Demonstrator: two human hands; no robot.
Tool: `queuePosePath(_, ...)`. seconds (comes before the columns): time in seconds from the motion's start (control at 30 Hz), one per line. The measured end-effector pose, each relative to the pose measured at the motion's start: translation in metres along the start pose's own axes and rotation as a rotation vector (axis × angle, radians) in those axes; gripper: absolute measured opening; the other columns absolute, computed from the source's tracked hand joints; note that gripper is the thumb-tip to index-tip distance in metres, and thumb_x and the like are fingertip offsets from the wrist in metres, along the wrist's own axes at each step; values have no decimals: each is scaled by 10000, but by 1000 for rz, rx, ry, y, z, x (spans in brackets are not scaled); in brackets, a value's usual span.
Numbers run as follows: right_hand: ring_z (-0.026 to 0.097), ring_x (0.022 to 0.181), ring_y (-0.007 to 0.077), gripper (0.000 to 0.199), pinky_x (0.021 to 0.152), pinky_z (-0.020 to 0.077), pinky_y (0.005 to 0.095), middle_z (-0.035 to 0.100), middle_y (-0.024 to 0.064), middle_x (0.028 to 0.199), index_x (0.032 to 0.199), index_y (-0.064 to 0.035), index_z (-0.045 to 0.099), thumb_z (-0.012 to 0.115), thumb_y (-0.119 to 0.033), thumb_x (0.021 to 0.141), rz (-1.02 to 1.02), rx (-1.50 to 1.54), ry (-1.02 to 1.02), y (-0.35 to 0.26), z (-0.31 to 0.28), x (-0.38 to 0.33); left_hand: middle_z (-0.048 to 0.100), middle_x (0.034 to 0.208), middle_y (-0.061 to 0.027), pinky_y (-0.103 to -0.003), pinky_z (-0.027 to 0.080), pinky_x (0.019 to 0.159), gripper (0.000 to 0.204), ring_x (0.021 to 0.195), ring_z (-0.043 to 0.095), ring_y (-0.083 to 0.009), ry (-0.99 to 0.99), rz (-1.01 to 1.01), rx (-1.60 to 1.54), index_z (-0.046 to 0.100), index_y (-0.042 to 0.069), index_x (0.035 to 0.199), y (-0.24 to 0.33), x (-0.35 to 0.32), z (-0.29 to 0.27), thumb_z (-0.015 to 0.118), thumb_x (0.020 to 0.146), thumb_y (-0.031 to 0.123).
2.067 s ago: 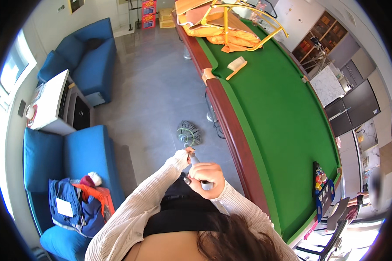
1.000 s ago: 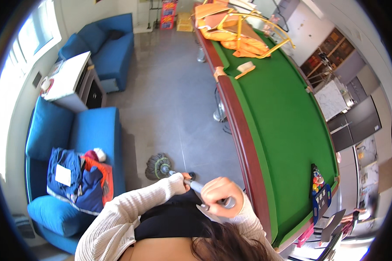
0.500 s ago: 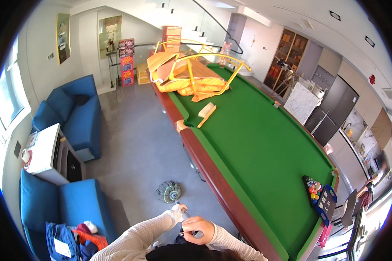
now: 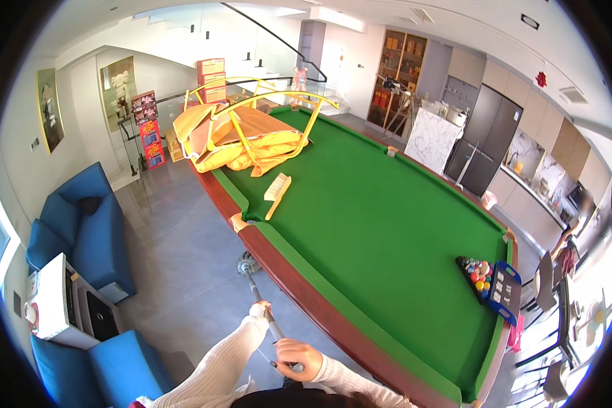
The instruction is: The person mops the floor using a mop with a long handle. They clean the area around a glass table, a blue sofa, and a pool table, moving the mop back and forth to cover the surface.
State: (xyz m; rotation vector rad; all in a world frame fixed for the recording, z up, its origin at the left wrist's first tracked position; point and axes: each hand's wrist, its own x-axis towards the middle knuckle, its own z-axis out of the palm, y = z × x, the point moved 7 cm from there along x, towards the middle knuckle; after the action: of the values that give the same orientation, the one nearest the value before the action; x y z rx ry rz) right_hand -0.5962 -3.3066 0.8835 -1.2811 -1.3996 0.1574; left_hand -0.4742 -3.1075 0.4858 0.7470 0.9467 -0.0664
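Note:
A mop [image 4: 275,329] with a grey handle slants away from me over the floor, beside the long side of the pool table [image 4: 299,290]. Its grey string head [image 4: 246,264] rests on the floor close to the table, partly hidden by the wooden rail. My left hand [image 4: 259,310], farther down the pole, is closed around it. Nearer to me, my right hand [image 4: 298,359] grips the top end of the handle, fingers wrapped round it. Both forearms are in ribbed cream sleeves.
On the green cloth lie a brush [image 4: 277,195], a yellow-framed chair with orange cushions [image 4: 251,139], racked balls [image 4: 481,275] and a blue-edged tray [image 4: 505,292]. Blue sofas [image 4: 96,231] and a white cabinet [image 4: 56,309] line the left. A person [image 4: 581,212] stands far right.
The mop head has moved forward across the floor, up to the table's side. My left arm now reaches farther out along the handle. The whole view has turned to the right.

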Motion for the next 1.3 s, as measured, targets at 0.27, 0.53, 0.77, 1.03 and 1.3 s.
queuePosePath(0.27, 455, 560, 272, 211, 582, 396, 364, 452, 90, 595, 622, -11, 436, 615, 53, 715, 24, 75, -7, -9, 4, -3, 523, 567, -87, -387, 449, 484, 167, 483, 521, -266, -22, -23, 100, 524, 71, 700, -27, -21, -44, 659, 701, 170)
queuePosePath(0.53, 510, 546, 245, 199, 532, 399, 341, 509, 96, 601, 627, -12, 466, 618, 76, 723, 93, 170, -107, -23, 34, -11, 397, 540, -33, -375, 371, 485, 196, 482, 407, -217, -7, -51, -163, 455, 125, 627, -73, -150, -53, 637, 696, 103)
queuePosePath(0.77, 581, 559, 182, 174, 517, 438, 294, 592, 104, 642, 637, 12, 502, 624, 85, 736, 142, 184, 21, -54, 69, -22, 400, 547, -35, -376, 358, 474, 193, 485, 407, -217, 76, -42, -349, 454, 127, 631, -118, -148, -122, 635, 695, 101)
queuePosePath(1.03, 624, 623, 221, 103, 641, 501, 304, 612, 138, 665, 651, 41, 519, 560, 101, 724, 236, 243, 13, -110, 97, -59, 418, 570, -20, -341, 385, 480, 196, 494, 421, -202, 33, -72, -331, 467, 128, 645, -181, -202, -182, 652, 689, 178)
queuePosePath(1.3, 623, 566, 193, 109, 590, 507, 295, 616, 136, 646, 735, 74, 583, 521, 26, 811, 216, 285, -37, -137, 129, -82, 378, 553, -15, -335, 344, 433, 183, 489, 392, -185, 201, -27, -639, 426, 135, 641, -241, -249, -228, 593, 718, 128)
